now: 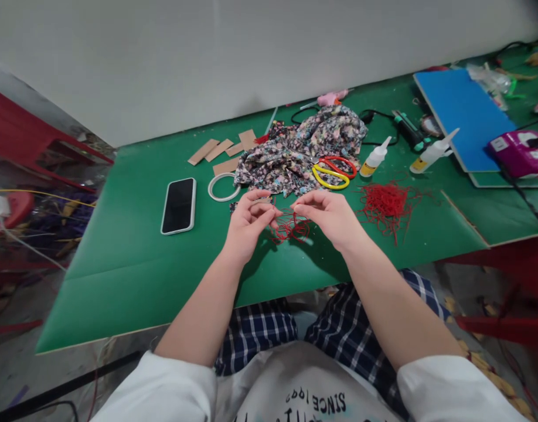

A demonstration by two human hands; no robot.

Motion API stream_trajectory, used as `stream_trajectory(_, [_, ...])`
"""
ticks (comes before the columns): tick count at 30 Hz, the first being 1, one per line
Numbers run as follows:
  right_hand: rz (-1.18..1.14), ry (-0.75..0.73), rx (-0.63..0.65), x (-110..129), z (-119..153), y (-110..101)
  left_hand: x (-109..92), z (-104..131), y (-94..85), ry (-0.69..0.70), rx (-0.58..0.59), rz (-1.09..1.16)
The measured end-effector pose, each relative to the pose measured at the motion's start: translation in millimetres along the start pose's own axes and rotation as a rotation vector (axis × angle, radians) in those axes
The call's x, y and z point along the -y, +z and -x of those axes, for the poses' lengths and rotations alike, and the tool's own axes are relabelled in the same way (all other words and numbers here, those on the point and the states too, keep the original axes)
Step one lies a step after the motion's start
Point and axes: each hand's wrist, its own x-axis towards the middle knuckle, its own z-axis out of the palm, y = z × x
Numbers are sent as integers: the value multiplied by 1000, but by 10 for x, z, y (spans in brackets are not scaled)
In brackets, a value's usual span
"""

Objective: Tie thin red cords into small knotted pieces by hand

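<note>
With bare forearms (205,310) angled inward, holding left hand (250,221) and right hand (328,214) near each other, pinching at the fingertips (299,208).

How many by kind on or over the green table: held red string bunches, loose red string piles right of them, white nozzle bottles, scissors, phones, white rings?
Held red string bunch: 1
Loose red string pile: 1
White nozzle bottles: 2
Scissors: 1
Phone: 1
White ring: 1
Total: 7
</note>
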Motion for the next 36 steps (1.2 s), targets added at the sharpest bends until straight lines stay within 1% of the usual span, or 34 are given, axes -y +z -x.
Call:
stream_trajectory(3, [-67, 61, -28, -25, -2, 65, 6, 20, 4, 17, 41, -13])
stream_trajectory(9, [-231, 93, 45, -19, 29, 121, 27, 46, 17, 9, 119, 22])
stream_trajectory(14, [-258, 71, 32, -10, 38, 126, 32, 50, 20, -16, 120, 6])
stream_trajectory(19, [-233, 46, 14, -10, 47, 141, 18, 58, 48, -57, 126, 14])
stream_trajectory(21, [-189, -2, 7, -22, 54, 141, 13, 57, 62, -86, 112, 37])
stream_trajectory(25, [35, -232, -32, -47, 68, 134, 15, 50, 82, -159, 54, 40])
stream_trajectory(27, [146, -322, -42, -52, 74, 137, 12, 48, 91, -179, 33, 22])
stream_trajectory(30, [215, -373, -39, -57, 80, 148, -7, 54, 104, -188, -13, -27])
stream_trajectory(33, [210, -402, -39, -62, 81, 154, -33, 64, 115, -190, -69, -57])
stream_trajectory(36, [208, -404, -36, -64, 79, 151, -51, 72, 121, -206, -85, -52])
